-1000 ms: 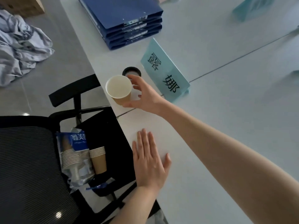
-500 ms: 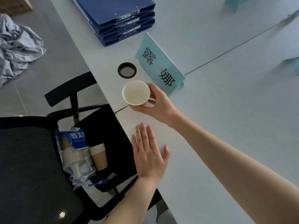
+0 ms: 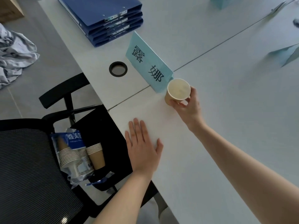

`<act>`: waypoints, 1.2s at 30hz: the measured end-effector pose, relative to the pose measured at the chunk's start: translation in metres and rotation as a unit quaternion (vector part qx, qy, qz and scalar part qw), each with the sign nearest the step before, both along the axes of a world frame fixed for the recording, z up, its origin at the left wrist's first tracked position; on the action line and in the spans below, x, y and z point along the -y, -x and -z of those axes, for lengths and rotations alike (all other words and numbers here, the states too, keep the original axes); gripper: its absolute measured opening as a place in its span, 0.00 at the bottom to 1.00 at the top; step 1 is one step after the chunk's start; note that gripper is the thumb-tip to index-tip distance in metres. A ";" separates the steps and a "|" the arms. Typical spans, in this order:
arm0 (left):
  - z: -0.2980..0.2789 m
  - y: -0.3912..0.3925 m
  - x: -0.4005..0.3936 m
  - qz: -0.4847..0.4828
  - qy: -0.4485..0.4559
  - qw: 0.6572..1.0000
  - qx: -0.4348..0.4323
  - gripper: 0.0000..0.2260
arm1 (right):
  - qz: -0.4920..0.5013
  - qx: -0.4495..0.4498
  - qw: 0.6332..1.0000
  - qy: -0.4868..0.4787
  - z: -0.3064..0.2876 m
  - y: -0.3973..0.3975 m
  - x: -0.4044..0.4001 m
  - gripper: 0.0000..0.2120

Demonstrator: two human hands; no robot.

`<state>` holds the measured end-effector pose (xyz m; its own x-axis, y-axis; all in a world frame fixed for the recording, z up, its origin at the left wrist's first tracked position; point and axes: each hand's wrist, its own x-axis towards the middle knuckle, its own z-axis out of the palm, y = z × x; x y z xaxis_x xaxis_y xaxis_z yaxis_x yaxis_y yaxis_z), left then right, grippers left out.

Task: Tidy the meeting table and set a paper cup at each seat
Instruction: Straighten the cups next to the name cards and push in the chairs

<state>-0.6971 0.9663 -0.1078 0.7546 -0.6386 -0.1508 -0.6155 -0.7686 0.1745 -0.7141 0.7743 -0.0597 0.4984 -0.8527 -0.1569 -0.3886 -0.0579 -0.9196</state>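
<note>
Since the earlier frames our right hand (image 3: 187, 105) had carried the paper cup (image 3: 177, 92) away from the bench edge, past the black cable hole (image 3: 118, 69), to the near end of the blue name card (image 3: 148, 65). We had the fingers curled round the cup's side wall, thumb on the near side, so the hand was closed on it; the cup stood mouth up, tilted a little, and we could not tell whether its base touched the bench (image 3: 226, 110). Its rim sat just beside the card's lower corner, seemingly touching it.

Our left hand (image 3: 142, 147) had stayed where it was, nearer us than the right hand and to its left, lying flat and empty on the bench with fingers spread slightly, close to the edge.

Left of that flat hand, below the bench edge, a black chair (image 3: 32, 167) held an opened plastic sleeve of stacked cups (image 3: 71, 154), with a short brown stack (image 3: 96, 156) just beside it. Far beyond the right hand lay a pile of blue folders (image 3: 105, 15). Crumpled grey cloth (image 3: 14, 55) lay on the floor, well left of both hands.
</note>
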 end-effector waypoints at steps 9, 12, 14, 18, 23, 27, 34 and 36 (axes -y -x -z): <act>-0.001 0.002 0.000 0.001 -0.011 1.000 0.004 0.37 | -0.014 -0.017 0.999 -0.026 0.000 0.004 0.017 0.35; -0.002 0.001 0.001 -0.001 -0.009 1.000 0.001 0.37 | -0.022 -0.068 0.997 -0.004 0.003 0.028 0.016 0.37; -0.008 0.003 0.004 -0.003 -0.020 1.000 -0.003 0.37 | -0.021 -0.108 0.994 0.013 0.003 0.057 0.011 0.35; -0.026 0.001 0.013 -0.020 -0.086 0.994 -0.059 0.36 | -0.022 -0.183 0.982 0.032 0.001 0.126 -0.005 0.27; -0.054 0.028 0.022 -0.002 -0.120 0.989 -0.092 0.27 | 0.048 -0.197 0.979 -0.005 -0.015 0.226 -0.022 0.25; -0.076 0.122 0.029 0.037 -0.059 0.993 -0.096 0.20 | 0.071 -0.190 0.979 -0.019 -0.034 0.338 -0.028 0.20; -0.094 0.347 0.061 0.043 0.078 0.980 -0.178 0.15 | 0.128 -0.130 0.982 -0.051 -0.077 0.535 -0.028 0.13; -0.100 0.396 0.072 0.051 0.105 0.973 -0.197 0.15 | 0.132 -0.117 0.983 -0.044 -0.087 0.572 -0.023 0.11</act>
<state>-1.0935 0.8943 -0.0079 0.5955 -0.7553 -0.2737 -0.5401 -0.6286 0.5595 -1.2866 0.7973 0.0273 0.2035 -0.9256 -0.3192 -0.5806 0.1485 -0.8006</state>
